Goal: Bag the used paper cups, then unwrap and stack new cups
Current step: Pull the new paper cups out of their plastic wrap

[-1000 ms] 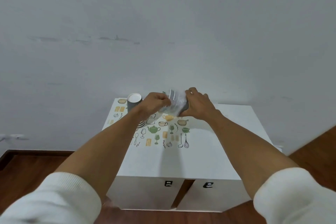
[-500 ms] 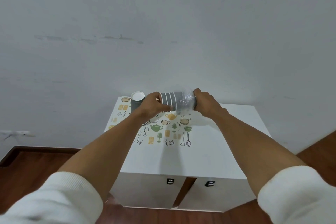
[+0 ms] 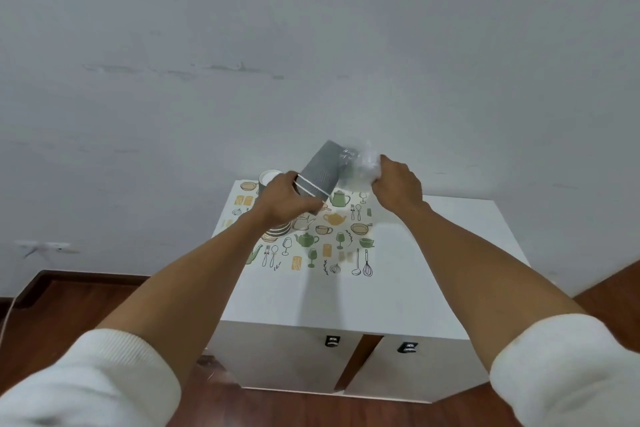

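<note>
Both hands up above white cabinet top (image 3: 433, 253). Left hand (image 3: 282, 203) wraps fingers round rim end of grey ribbed paper-cup stack (image 3: 320, 172), stack tilted, base pointing up and away toward wall. Right hand (image 3: 398, 185) clutches crumpled clear plastic wrap (image 3: 363, 163), bunched just beside stack's base end. Single grey paper cup (image 3: 268, 178) stands upright at back left of top, on mat printed with kitchenware drawings (image 3: 332, 239). White sleeves pushed up both forearms.
</note>
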Motion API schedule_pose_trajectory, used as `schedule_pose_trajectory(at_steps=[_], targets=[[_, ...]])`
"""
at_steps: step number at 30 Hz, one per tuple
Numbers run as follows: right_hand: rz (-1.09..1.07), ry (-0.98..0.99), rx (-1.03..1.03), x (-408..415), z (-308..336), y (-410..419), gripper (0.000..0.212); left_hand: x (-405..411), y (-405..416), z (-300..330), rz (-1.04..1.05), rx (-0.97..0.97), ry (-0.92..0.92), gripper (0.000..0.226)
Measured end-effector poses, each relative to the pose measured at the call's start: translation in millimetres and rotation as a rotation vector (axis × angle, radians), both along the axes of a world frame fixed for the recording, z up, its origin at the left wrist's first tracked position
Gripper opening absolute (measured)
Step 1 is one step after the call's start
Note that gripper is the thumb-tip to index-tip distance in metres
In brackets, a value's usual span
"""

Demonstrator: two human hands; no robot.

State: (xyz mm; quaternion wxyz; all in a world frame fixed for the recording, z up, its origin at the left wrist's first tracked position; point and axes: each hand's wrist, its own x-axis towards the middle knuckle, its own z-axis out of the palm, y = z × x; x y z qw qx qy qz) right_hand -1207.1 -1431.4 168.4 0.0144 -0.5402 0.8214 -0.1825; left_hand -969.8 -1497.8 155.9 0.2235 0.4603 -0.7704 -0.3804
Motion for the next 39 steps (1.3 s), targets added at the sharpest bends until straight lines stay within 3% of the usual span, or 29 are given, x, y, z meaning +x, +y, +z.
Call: schedule_pose_trajectory(at_steps=[3,9,16,24,30,39], targets=[[-0.085,-0.053,-0.003,-1,-9,0,0.025,13,0,16,0.094,-0.064,0.142,0.058],[-0.053,-0.067,0.08,12,-33,-2,0.031,24,-14,34,0.234,-0.079,0.351,0.062],[-0.047,-0.09,0.124,24,-45,-9,0.034,42,-30,5,0.292,-0.135,0.284,0.073],[-0.056,-0.123,0.174,27,-63,-14,0.028,40,-37,-43,0.286,-0.022,0.227,0.074],[-0.062,-0.157,0.174,30,-74,-17,0.034,40,-36,-67,0.302,0.065,0.289,0.068],[-0.009,-0.12,0.124,37,-99,-25,0.037,37,-48,-83,0.301,0.102,0.337,0.085]])
